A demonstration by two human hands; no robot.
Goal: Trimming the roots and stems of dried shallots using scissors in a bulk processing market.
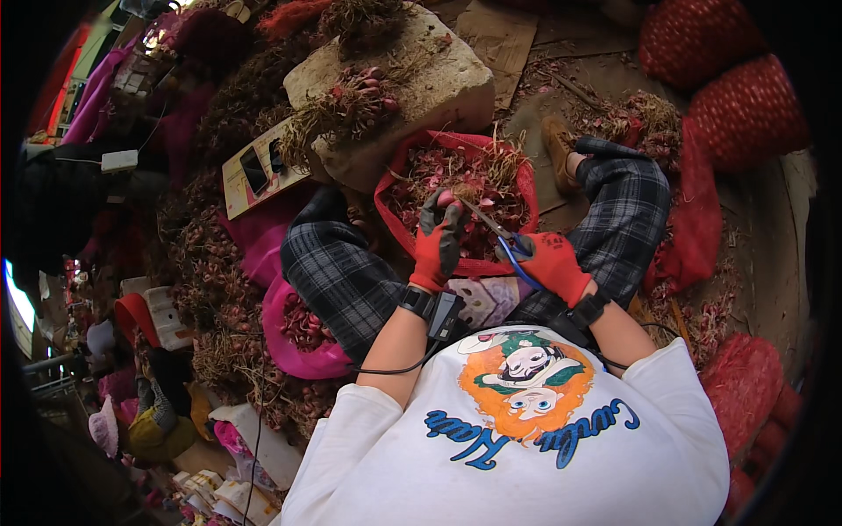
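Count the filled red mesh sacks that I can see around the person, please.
5, maybe more hidden: two filled red mesh sacks at upper right, one above another; three stacked at the lower right edge, the lowest only partly in view.

Single view: head-worn fisheye camera, looking steeply down along the wearer's chest and knees. Close range to the left hand and right hand; the red sack sits at centre. Ground and heaps bend toward the dark round rim. No second view.
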